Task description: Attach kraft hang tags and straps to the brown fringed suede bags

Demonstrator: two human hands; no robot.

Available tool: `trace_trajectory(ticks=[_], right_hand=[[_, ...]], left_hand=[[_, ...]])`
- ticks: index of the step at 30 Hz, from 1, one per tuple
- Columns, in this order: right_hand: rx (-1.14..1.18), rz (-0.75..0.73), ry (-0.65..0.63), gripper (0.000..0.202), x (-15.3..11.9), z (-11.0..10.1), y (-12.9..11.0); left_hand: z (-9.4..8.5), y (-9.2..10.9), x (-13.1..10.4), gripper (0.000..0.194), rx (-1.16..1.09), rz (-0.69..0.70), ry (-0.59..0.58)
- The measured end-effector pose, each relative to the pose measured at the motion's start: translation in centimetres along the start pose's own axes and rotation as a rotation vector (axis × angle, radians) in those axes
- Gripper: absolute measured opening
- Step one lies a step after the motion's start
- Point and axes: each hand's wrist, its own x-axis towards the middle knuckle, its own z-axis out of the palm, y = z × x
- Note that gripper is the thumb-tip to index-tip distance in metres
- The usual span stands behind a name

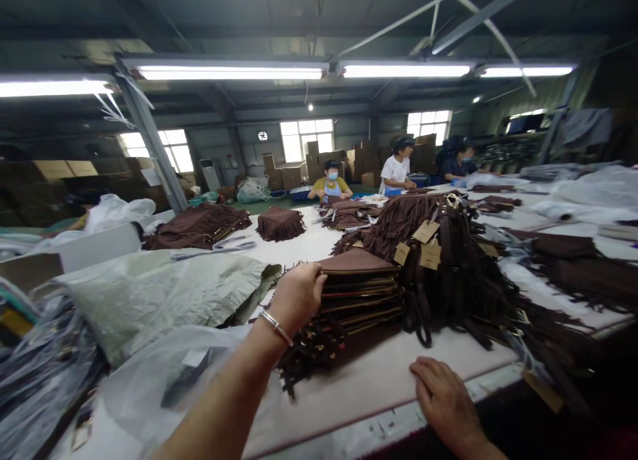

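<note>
A neat stack of flat brown bags (366,297) with fringe and zips stands on the white table (343,407) in front of me. My left hand (299,290), with a silver bangle at the wrist, is closed on the left corner of the top brown bag (361,260). The fingertips are partly hidden there. At the table's front edge lies my right hand (443,397), fingers extended and holding nothing. Right of the stack rises a heap of brown fringed bags (448,274) with dangling straps and cardboard tags (429,255).
Clear plastic bags (184,360) and a large pale sheet of wrapping (159,294) cover the left side. More brown bags (199,224) lie further back. Across the table are several people (331,184) at work. Brown bags in plastic (573,260) lie at right.
</note>
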Motion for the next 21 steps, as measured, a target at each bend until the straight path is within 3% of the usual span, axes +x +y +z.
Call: trace_trajectory(ticks=[3,6,9,13,21], right_hand=[[-0.006,0.000,0.013,0.023,0.0,-0.1,-0.1],[-0.009,0.012,0.002,0.023,-0.1,-0.2,0.0],[-0.003,0.015,-0.015,0.023,-0.2,-0.1,0.1],[0.000,0.006,-0.011,0.022,-0.1,-0.1,0.1],[-0.011,0.025,-0.025,0.024,0.0,-0.4,0.0]], left_hand=[[2.6,1.9,-3.6,0.027,-0.261,0.135,0.095],[5.3,2.7,-7.3,0.038,-0.441,0.139,0.115],[6.4,3.3,-9.7,0.040,-0.542,0.161,0.124],[6.1,4.9,-10.6,0.034,-0.619,0.184,0.137],[6.2,9.2,-10.5,0.026,-0.846,0.070,0.151]])
